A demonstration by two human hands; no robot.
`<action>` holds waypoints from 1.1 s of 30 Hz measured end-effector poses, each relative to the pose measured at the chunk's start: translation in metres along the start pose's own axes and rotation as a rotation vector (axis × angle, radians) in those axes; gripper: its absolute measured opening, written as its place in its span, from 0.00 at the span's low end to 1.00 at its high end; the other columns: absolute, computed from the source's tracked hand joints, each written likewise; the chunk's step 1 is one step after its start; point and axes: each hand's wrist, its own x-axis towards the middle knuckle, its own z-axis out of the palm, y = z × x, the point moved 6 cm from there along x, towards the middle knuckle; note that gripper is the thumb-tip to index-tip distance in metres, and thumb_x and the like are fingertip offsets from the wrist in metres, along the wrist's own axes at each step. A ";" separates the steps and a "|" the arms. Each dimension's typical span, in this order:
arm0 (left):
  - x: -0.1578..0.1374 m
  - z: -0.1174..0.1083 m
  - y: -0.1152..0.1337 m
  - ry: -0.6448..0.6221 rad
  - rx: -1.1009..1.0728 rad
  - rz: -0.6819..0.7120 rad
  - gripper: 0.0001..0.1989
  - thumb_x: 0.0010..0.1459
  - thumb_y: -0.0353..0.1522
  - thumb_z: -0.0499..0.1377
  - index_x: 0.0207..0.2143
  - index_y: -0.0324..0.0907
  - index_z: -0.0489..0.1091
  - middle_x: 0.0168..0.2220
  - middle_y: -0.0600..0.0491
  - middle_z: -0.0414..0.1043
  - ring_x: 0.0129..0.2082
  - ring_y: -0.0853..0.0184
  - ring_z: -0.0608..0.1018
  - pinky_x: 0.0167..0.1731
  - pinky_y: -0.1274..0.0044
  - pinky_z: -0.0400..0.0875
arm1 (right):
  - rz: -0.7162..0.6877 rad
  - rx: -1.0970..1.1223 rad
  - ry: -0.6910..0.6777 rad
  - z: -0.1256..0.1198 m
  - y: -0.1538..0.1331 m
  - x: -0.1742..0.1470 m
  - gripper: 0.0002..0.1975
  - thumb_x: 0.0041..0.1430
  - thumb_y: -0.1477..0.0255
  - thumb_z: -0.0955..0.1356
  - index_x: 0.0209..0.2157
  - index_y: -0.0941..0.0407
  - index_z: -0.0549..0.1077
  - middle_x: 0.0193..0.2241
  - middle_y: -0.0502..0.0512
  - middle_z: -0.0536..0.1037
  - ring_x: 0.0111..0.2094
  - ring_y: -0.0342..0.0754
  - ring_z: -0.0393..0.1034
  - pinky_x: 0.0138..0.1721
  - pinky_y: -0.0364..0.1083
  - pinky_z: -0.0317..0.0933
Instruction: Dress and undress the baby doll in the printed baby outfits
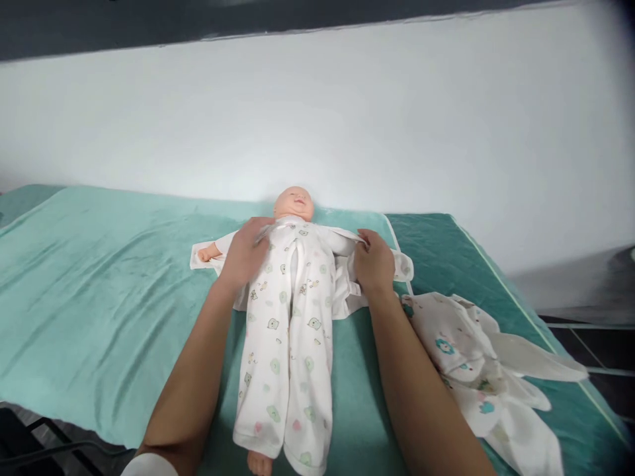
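A baby doll (294, 203) lies face up on the bed, its head toward the wall. White printed trousers (310, 330), with green and pink figures, cover its body from chest to ankles. One bare foot (259, 463) sticks out at the bottom. My left hand (248, 253), slightly blurred, rests at the doll's chest and shoulder on the left, thumb and fingers apart. In my right hand (373, 260), thumb and fingers pinch a white cloth strip (351, 234) stretched out from the doll's shoulder. White cloth (344, 297) lies spread beneath the doll; the doll's left-side hand (209, 252) shows beyond a white sleeve.
Crumpled white printed baby clothes (461, 350) lie to the right, beside my right forearm. A light green sheet (124, 297) and a darker green one (431, 254) cover the bed. Behind it rises a white wall (317, 119). Dark metal bars (54, 436) show at lower left.
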 end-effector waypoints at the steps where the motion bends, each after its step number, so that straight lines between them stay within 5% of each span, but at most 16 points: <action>1: 0.002 0.006 0.018 -0.057 -0.012 0.064 0.22 0.64 0.27 0.48 0.57 0.47 0.70 0.60 0.52 0.72 0.61 0.64 0.72 0.62 0.71 0.67 | 0.003 -0.015 -0.020 0.000 0.000 0.000 0.24 0.63 0.70 0.59 0.56 0.58 0.74 0.53 0.64 0.79 0.53 0.60 0.72 0.56 0.57 0.62; 4: 0.015 0.032 0.071 -0.216 0.140 0.250 0.17 0.67 0.30 0.49 0.50 0.45 0.76 0.54 0.50 0.77 0.58 0.61 0.75 0.63 0.68 0.65 | -0.008 -0.086 -0.063 0.003 -0.005 -0.002 0.21 0.64 0.67 0.60 0.53 0.57 0.75 0.49 0.64 0.81 0.52 0.62 0.72 0.56 0.57 0.60; 8: 0.038 0.087 0.112 -0.548 0.516 0.285 0.12 0.63 0.26 0.55 0.42 0.40 0.78 0.46 0.43 0.78 0.47 0.56 0.80 0.50 0.66 0.72 | 0.009 -0.119 -0.088 0.003 -0.008 -0.003 0.18 0.66 0.67 0.59 0.49 0.57 0.75 0.47 0.66 0.81 0.50 0.61 0.72 0.54 0.56 0.59; 13: 0.059 0.140 0.128 -0.681 0.699 0.312 0.18 0.66 0.27 0.49 0.50 0.37 0.76 0.60 0.38 0.67 0.58 0.52 0.72 0.51 0.64 0.71 | 0.045 -0.053 -0.108 0.002 -0.002 0.000 0.15 0.66 0.68 0.59 0.46 0.57 0.73 0.43 0.64 0.82 0.47 0.59 0.72 0.52 0.53 0.56; 17: 0.074 0.164 0.116 -0.776 0.730 0.287 0.18 0.63 0.29 0.55 0.54 0.37 0.74 0.59 0.38 0.70 0.57 0.52 0.74 0.53 0.63 0.70 | 0.090 -0.054 -0.102 0.003 0.001 0.002 0.12 0.65 0.71 0.60 0.44 0.57 0.72 0.42 0.64 0.81 0.48 0.58 0.72 0.54 0.53 0.54; 25: 0.087 0.172 0.104 -0.860 0.751 0.318 0.18 0.54 0.28 0.62 0.48 0.40 0.77 0.47 0.41 0.80 0.48 0.52 0.80 0.49 0.65 0.73 | 0.118 -0.056 -0.089 0.004 0.005 0.005 0.10 0.65 0.67 0.62 0.42 0.57 0.71 0.42 0.65 0.80 0.49 0.59 0.71 0.59 0.56 0.51; 33: 0.091 0.143 0.099 -0.825 0.817 0.324 0.19 0.52 0.25 0.62 0.47 0.42 0.76 0.44 0.43 0.81 0.41 0.53 0.82 0.42 0.67 0.74 | 0.192 0.156 -0.052 -0.005 0.008 0.004 0.05 0.64 0.68 0.61 0.37 0.53 0.66 0.36 0.60 0.77 0.43 0.58 0.71 0.52 0.54 0.56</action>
